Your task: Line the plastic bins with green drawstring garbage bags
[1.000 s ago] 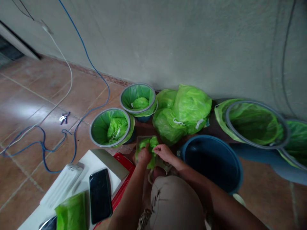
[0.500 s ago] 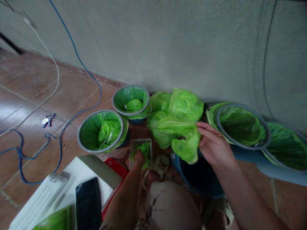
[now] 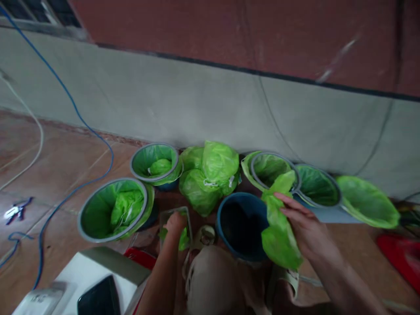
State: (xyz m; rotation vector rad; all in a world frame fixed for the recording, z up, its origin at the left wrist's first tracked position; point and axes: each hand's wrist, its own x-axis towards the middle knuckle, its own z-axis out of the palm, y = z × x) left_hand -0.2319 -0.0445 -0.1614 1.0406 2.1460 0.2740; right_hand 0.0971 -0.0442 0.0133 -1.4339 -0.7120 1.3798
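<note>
My right hand [image 3: 303,221] is closed on a crumpled green plastic bag [image 3: 280,232], pinched at its upper part between thumb and fingers. The bag hangs down beside the right rim of an unlined blue bin [image 3: 243,194], its inside dark. At the lower left, my left hand [image 3: 176,223] reaches into a clear plastic container [image 3: 188,214]. Its fingers are curled down against green plastic [image 3: 184,239] there, and the fingertips are hidden. Several filled green bags [image 3: 220,162] lie in a heap behind the blue bin, against the wall.
Left stand two grey-rimmed bins [image 3: 79,218] [image 3: 132,164] with green liners and bundles inside. More lined bins [image 3: 298,177] [image 3: 392,210] line the wall at right. A phone [image 3: 99,297] lies on a white box [image 3: 70,273]. Blue cable [image 3: 78,188] and keys [image 3: 18,211] are on the floor.
The view has tilted up and turned right. My right hand has drawn the green bag from over the heap to the blue bin's right side. My left hand stays in the clear container.
</note>
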